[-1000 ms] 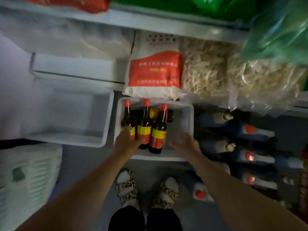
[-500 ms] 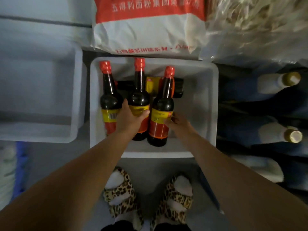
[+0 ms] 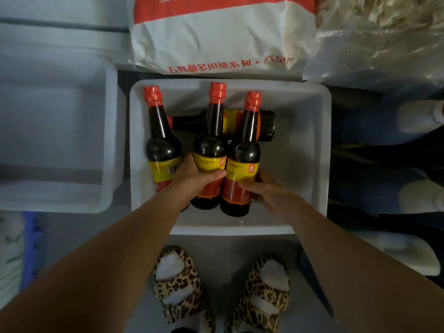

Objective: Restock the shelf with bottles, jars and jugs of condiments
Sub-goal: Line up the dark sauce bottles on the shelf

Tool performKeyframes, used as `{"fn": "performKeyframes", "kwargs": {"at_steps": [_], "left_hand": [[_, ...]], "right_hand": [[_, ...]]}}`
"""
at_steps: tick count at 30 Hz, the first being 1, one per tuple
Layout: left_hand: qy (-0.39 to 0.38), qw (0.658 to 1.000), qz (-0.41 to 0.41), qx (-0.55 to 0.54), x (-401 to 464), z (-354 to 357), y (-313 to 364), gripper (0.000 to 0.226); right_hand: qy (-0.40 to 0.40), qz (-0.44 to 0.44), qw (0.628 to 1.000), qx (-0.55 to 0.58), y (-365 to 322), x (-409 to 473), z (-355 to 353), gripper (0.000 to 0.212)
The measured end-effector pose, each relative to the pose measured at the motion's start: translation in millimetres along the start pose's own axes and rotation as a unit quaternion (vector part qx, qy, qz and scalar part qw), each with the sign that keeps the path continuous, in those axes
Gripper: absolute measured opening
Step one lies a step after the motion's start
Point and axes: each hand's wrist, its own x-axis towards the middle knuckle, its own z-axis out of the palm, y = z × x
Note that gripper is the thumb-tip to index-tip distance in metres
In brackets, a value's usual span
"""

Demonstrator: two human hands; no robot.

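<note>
We see a dim, bluish picture; the edges bend and blur, and small highlights shine on the bottles.

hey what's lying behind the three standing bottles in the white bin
One more dark bottle lies on its side across the white bin, behind the standing bottles. Its yellow and red label shows between their necks; they cover its middle, and its cap is mostly hidden.

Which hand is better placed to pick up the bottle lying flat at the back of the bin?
Probably the right hand: the lying bottle shows past the right-hand bottle it holds; the left hand sits farther left.
</note>
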Motion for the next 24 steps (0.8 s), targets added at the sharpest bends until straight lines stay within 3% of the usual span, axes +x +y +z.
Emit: {"fn": "performKeyframes", "kwargs": {"at_steps": [6, 14, 16, 19, 24], "left_hand": [[0.013, 1.0, -0.001, -0.027, 3, 5, -1, 0.085], [-0.06, 0.996, -0.007, -0.06, -46, -15, 12, 0.058], [-0.072, 0.995, -0.016, -0.07, -71, -27, 22, 0.061], [-0.087, 0.992, -0.03, -0.084, -117, -41, 38, 0.07], [-0.099, 0.986, -0.055, -0.119, -203, -53, 72, 0.046]], "right_hand": [[0.034, -0.011, 0.999, -0.006, -3, 0, 3, 0.06], [0.064, 0.009, 0.998, -0.014, -26, -51, 18, 0.045], [0.07, 0.009, 0.997, -0.01, -34, -77, 24, 0.043], [0.079, 0.022, 0.997, 0.001, -45, -124, 35, 0.046], [0.107, 0.049, 0.993, 0.009, -70, -219, 54, 0.079]]}}
